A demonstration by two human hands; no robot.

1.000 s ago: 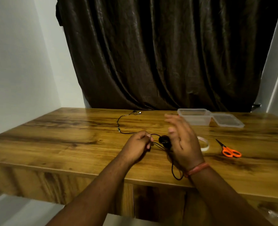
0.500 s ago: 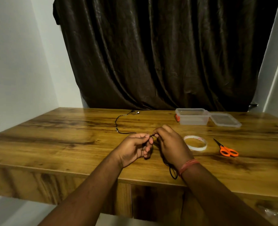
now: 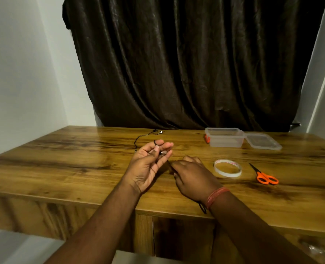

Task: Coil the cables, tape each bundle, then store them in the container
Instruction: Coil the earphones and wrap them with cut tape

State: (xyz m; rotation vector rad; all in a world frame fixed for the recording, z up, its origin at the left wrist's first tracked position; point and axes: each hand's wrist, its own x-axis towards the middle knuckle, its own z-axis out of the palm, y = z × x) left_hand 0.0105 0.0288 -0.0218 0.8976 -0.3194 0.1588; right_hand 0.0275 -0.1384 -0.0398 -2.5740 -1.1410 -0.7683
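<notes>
Left hand (image 3: pixel 148 164) pinches the thin, limp black cable (image 3: pixel 138 140) near its plug; right hand (image 3: pixel 193 178) grips its slack.

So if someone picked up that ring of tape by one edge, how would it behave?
The tape roll lies flat on the table, so it shouldn't roll until stood on edge. It is a thin, open ring, so probably light. It may flex slightly if squeezed.

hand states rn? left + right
Left hand: palm up, thumb pinning the black cable plug against its fingers.
Right hand: fingers curled, pinching the same cable.
</notes>
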